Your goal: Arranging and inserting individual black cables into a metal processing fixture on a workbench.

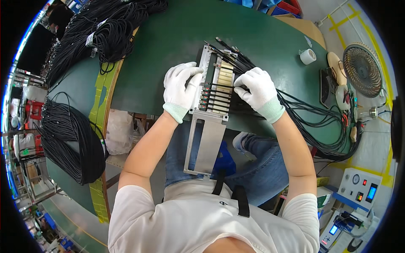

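A long metal fixture (212, 134) lies at the table's near edge and juts out over my lap. Its upper part carries a row of cream-coloured slots (225, 75), and several black cables run across the lower ones to small connector ends at the left rail. My left hand (180, 86), in a white glove, grips the left rail with curled fingers and thumb. My right hand (258, 92), also gloved, pinches a black cable (221, 85) at the slots' right side. Other loose cable ends (236, 59) lie above the right hand.
Black cables (314, 122) trail rightward along the green table (168, 33). Big cable bundles (74, 139) lie on the left table. At the right are a white tape roll (308, 56), a phone (325, 88), a fan (363, 69) and a control box (360, 189).
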A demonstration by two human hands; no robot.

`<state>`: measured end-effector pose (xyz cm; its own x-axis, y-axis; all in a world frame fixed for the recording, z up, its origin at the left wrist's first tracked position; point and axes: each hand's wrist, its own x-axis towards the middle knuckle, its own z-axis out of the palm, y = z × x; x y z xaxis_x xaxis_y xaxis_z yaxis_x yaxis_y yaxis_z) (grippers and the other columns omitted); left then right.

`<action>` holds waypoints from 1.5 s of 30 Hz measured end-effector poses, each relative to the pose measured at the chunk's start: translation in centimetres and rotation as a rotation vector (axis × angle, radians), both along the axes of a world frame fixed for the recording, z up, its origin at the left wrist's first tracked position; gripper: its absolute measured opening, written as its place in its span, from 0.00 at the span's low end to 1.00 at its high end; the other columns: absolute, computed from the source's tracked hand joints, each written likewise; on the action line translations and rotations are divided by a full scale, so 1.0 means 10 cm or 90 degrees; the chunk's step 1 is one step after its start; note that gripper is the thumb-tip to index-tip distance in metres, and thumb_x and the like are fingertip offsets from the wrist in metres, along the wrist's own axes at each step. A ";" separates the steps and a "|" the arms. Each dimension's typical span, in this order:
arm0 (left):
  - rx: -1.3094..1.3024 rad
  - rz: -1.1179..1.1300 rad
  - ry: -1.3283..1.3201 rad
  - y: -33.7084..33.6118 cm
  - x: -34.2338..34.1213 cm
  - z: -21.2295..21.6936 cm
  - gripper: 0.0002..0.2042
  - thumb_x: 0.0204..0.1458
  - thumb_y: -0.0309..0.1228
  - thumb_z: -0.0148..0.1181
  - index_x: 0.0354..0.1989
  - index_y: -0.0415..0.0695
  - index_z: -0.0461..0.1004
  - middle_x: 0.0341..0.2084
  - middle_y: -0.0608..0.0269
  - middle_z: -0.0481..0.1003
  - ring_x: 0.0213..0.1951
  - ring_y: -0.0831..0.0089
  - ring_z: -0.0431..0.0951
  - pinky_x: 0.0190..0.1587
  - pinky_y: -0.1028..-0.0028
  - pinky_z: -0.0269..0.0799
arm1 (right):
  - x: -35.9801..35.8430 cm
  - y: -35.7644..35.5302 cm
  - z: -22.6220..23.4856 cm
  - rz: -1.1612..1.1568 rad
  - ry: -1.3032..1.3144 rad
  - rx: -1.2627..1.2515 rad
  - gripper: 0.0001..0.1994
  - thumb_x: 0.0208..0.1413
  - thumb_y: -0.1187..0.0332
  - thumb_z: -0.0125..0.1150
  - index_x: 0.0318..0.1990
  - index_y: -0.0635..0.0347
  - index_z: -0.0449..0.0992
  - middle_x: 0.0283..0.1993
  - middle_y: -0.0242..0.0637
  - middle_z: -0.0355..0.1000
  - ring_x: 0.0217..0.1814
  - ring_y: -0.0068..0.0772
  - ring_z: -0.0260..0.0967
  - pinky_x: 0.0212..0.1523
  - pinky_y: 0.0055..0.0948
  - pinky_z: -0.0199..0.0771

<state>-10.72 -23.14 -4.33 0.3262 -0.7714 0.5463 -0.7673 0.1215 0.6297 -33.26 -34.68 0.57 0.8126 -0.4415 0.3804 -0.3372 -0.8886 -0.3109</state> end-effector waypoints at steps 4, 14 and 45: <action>0.006 -0.020 0.001 0.01 0.00 0.03 0.06 0.57 0.34 0.60 0.36 0.49 0.82 0.42 0.64 0.82 0.49 0.63 0.78 0.60 0.60 0.63 | -0.01 -0.01 -0.01 0.007 0.007 -0.042 0.07 0.44 0.71 0.70 0.30 0.52 0.77 0.31 0.30 0.73 0.43 0.41 0.70 0.47 0.39 0.69; 0.034 -0.074 -0.024 0.02 -0.02 0.07 0.09 0.57 0.33 0.59 0.41 0.47 0.83 0.50 0.53 0.78 0.56 0.55 0.74 0.62 0.61 0.63 | 0.03 0.08 0.01 0.001 0.031 -0.093 0.08 0.42 0.71 0.69 0.29 0.51 0.75 0.30 0.29 0.72 0.43 0.39 0.70 0.46 0.38 0.69; -0.043 0.034 -0.064 -0.01 -0.04 0.08 0.06 0.49 0.30 0.67 0.26 0.42 0.78 0.46 0.57 0.81 0.54 0.55 0.75 0.59 0.60 0.65 | 0.07 0.04 -0.01 -0.046 -0.051 0.160 0.07 0.51 0.68 0.69 0.37 0.56 0.82 0.32 0.37 0.77 0.40 0.43 0.72 0.44 0.38 0.73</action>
